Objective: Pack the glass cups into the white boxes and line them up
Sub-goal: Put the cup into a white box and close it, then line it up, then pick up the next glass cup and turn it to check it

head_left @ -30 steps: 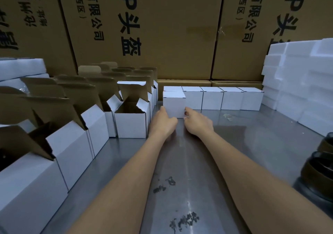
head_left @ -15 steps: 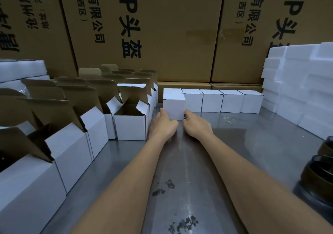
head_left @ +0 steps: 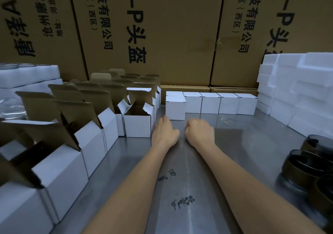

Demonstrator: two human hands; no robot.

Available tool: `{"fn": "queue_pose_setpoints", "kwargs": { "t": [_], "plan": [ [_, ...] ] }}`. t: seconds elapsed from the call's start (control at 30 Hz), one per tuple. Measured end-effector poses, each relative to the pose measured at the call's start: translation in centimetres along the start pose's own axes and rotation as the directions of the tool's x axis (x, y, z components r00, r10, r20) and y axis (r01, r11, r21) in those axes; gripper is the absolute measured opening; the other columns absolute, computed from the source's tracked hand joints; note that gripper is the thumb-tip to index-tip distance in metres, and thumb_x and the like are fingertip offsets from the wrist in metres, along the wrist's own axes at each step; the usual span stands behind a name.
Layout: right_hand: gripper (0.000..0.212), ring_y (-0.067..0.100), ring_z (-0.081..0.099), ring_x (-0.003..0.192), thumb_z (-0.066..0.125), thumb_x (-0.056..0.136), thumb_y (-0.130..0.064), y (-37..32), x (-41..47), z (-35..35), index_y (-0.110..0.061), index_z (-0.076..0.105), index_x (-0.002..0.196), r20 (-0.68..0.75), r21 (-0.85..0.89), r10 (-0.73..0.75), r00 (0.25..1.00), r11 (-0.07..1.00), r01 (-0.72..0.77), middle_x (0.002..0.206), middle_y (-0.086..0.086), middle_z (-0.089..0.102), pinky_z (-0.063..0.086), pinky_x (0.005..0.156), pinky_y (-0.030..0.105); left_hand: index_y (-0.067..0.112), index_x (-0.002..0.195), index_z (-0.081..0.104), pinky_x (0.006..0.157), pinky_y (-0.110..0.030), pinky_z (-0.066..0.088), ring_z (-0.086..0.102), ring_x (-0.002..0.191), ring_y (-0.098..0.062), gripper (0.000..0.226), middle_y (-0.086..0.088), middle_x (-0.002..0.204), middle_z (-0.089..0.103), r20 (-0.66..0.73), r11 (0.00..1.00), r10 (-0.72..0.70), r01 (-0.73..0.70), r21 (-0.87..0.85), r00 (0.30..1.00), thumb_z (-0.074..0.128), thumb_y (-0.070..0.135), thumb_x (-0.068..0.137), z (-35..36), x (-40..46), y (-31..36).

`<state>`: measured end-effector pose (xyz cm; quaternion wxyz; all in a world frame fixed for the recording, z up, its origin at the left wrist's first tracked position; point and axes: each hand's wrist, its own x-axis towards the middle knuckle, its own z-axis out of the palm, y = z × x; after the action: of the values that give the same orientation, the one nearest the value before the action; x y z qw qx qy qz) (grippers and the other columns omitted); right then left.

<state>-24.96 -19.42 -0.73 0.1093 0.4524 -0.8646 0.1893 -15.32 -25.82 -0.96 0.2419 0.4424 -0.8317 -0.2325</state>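
— Five closed white boxes [head_left: 210,102] stand shoulder to shoulder along the back of the worktop [head_left: 243,143], and a sixth closed box [head_left: 175,110] sits just in front of the row's left end. That front one looks like the box being lined up.

— Are the hands on it?

— No. The left hand [head_left: 164,132] and right hand [head_left: 199,133] are both loosely curled, grasping nothing, just short of its front face.

— How would it handle?

— Thin card that would dent under a hard pinch, I'd say, and if there's a glass inside it's fragile and heavier than it looks. I'd press flat palms on two opposite sides, low down, and slide it along the smooth metal.

— And the cups?

— Dark glass cups [head_left: 310,161] are clustered at the right edge; open white boxes [head_left: 137,124] wait on the left with flaps up.
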Motion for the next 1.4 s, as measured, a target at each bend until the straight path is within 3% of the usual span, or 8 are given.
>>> {"fn": "queue_pose_setpoints", "kwargs": {
  "t": [0.3, 0.77, 0.87, 0.97, 1.13, 1.27, 1.4],
  "plan": [
    [0.029, 0.027, 0.05, 0.112, 0.041, 0.091, -0.017, 0.1, -7.6, -2.9, -0.014, 0.06, 0.113, -0.023, 0.003, -0.018, 1.0, 1.0, 0.018, 0.116, 0.006, 0.061, 0.037, 0.072, 0.032, 0.012, 0.124, 0.055, 0.095, -0.037, 0.041, 0.045, 0.121, -0.025, 0.031, -0.008, 0.133, 0.048, 0.01, 0.974, 0.19, -0.19, 0.126, 0.982, 0.039, 0.022, 0.099, -1.4, -6.9, -0.6],
    [0.03, 0.025, 0.046, 0.116, 0.042, 0.091, -0.019, 0.5, -16.8, -6.7, -0.014, 0.057, 0.117, -0.011, 0.009, 0.055, 0.998, 0.998, -0.055, 0.121, 0.004, 0.058, 0.042, 0.081, 0.034, 0.02, 0.133, 0.052, 0.102, -0.028, 0.034, 0.043, 0.128, -0.017, 0.038, 0.003, 0.139, 0.049, 0.014, 0.943, 0.286, -0.284, 0.172, 0.958, 0.041, 0.031, 0.098, -3.3, -16.2, -1.3],
    [0.036, 0.024, 0.037, 0.127, 0.043, 0.089, -0.019, 0.9, -17.2, -7.0, -0.014, 0.053, 0.123, -0.086, -0.044, 0.091, 0.992, 0.994, -0.095, 0.136, 0.005, 0.047, 0.035, 0.097, 0.035, 0.022, 0.134, 0.051, 0.105, -0.026, 0.031, 0.04, 0.131, -0.015, 0.039, 0.005, 0.141, 0.047, 0.016, 0.938, 0.302, -0.301, 0.17, 0.953, 0.041, 0.033, 0.098, -3.2, -17.1, -1.7],
    [0.04, 0.026, 0.018, 0.14, 0.046, 0.088, -0.019, 1.4, -17.1, -7.4, -0.011, 0.05, 0.127, -0.164, -0.03, 0.187, 0.969, 0.981, -0.194, 0.15, 0.01, 0.029, 0.016, 0.114, 0.043, 0.023, 0.133, 0.051, 0.106, -0.026, 0.03, 0.039, 0.131, -0.014, 0.038, 0.007, 0.141, 0.047, 0.021, 0.942, 0.299, -0.299, 0.153, 0.954, 0.042, 0.034, 0.098, -3.3, -17.0, -1.8],
    [0.039, 0.038, 0.006, 0.144, 0.05, 0.09, -0.025, 2.8, -16.4, -7.9, -0.005, 0.049, 0.123, -0.226, -0.03, 0.28, 0.933, 0.955, -0.294, 0.156, 0.022, 0.012, 0.003, 0.116, 0.049, 0.026, 0.132, 0.052, 0.105, -0.026, 0.032, 0.04, 0.129, -0.013, 0.038, 0.008, 0.139, 0.047, 0.024, 0.946, 0.287, -0.287, 0.151, 0.958, 0.043, 0.036, 0.096, -3.3, -16.9, -1.9],
    [0.052, 0.043, 0.002, 0.144, 0.05, 0.091, -0.04, 3.3, -15.5, -9.0, -0.006, 0.043, 0.13, -0.126, -0.128, 0.385, 0.914, 0.907, -0.4, 0.156, 0.027, 0.002, 0.0, 0.116, 0.05, 0.027, 0.132, 0.051, 0.106, -0.027, 0.032, 0.04, 0.129, -0.014, 0.038, 0.009, 0.138, 0.047, 0.027, 0.945, 0.289, -0.289, 0.154, 0.957, 0.043, 0.036, 0.097, -3.2, -16.9, -1.8],
    [0.055, 0.046, 0.012, 0.141, 0.049, 0.089, -0.044, 4.0, -15.1, -10.0, -0.011, 0.042, 0.133, -0.045, -0.199, 0.493, 0.869, 0.848, -0.492, 0.155, 0.028, 0.008, 0.001, 0.115, 0.052, 0.027, 0.132, 0.051, 0.105, -0.027, 0.031, 0.039, 0.129, -0.013, 0.037, 0.009, 0.138, 0.046, 0.028, 0.946, 0.284, -0.285, 0.153, 0.958, 0.042, 0.036, 0.097, -3.4, -17.0, -1.7]
  ]
}}
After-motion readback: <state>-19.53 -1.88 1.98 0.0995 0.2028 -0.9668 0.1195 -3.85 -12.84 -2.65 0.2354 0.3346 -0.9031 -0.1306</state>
